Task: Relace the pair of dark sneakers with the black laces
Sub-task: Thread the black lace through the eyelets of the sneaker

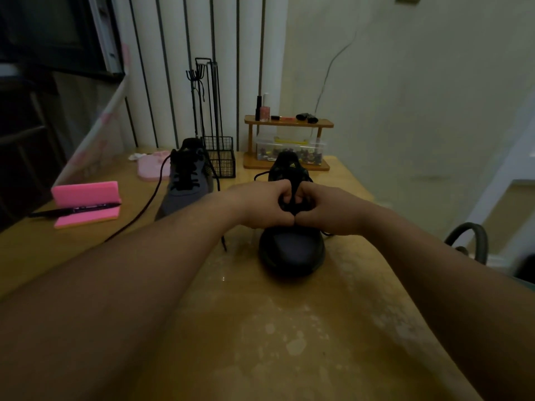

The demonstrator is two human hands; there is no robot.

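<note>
Black sneaker (292, 251) sits mid-worktop with its toe toward the camera and its tongue end pointing away. Both hands are on top of it over the eyelet area. Left hand (262, 205): grip curled tight, fingers folded in, pinching the black lace (293, 199) at the shoe's centre line. Right hand (328, 211): same, grip curled and pinched on the lace from the other side. The knuckles of the two hands touch just above the toe cap. The fingertips are mostly hidden in the dark, so I cannot tell which eyelet they are at. A loose end of lace shows behind the hands on the left of the tongue.

Second sneaker (185, 182), grey, stands to the left and a bit further back, toe also toward the camera, partly laced. Its long lace (144, 208) trails off across the worktop (260, 328) toward the left forearm.

Behind the grey sneaker is a black wire basket (221, 162) with a tall rack. A wooden shelf (289, 123) behind the black sneaker holds small cosmetic bottles, with a clear box (289, 147) of small bits under it. A pink case (86, 195) with a pen (75, 210) across it lies far left. A pale pink item (150, 167) lies near the back edge.
</note>
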